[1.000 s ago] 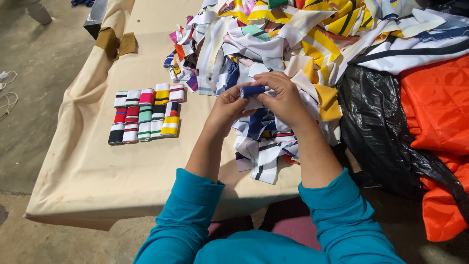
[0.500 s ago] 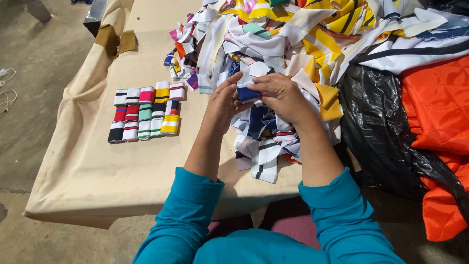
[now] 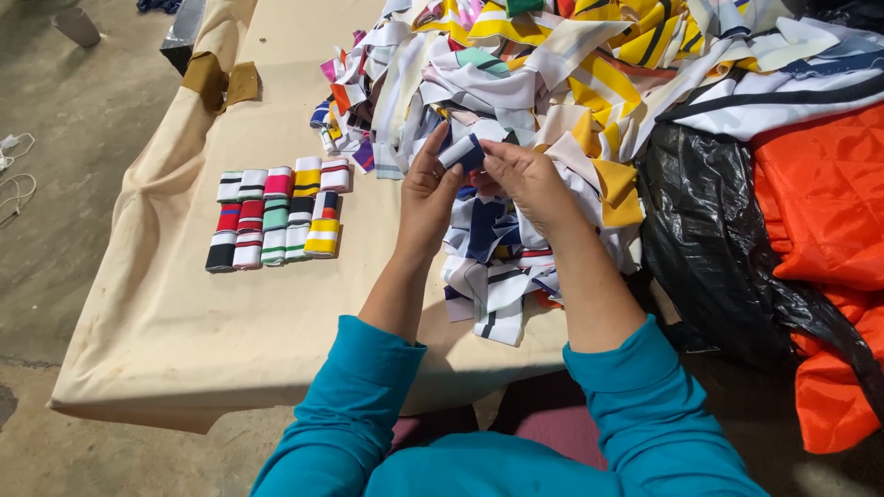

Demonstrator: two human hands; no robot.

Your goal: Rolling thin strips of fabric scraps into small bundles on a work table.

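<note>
My left hand [image 3: 431, 191] and my right hand [image 3: 522, 179] are together above the near edge of a big heap of striped fabric strips [image 3: 552, 83]. Between the fingertips of both hands is a small folded strip, white and dark blue [image 3: 460, 152]. Left of my hands, a neat block of folded striped strips [image 3: 276, 219] lies in two rows on the beige cloth-covered table [image 3: 184, 331]. Both my sleeves are teal.
A black plastic bag [image 3: 709, 248] and an orange quilted fabric [image 3: 820, 202] lie at the right. Brown patches [image 3: 221, 83] sit on the table's left edge. Concrete floor with a white cord [image 3: 14, 170] is at the left.
My hands have risen slightly and drawn closer, and the blue and white strip has been folded tighter between the fingertips. The rows of folded strips are unchanged.
</note>
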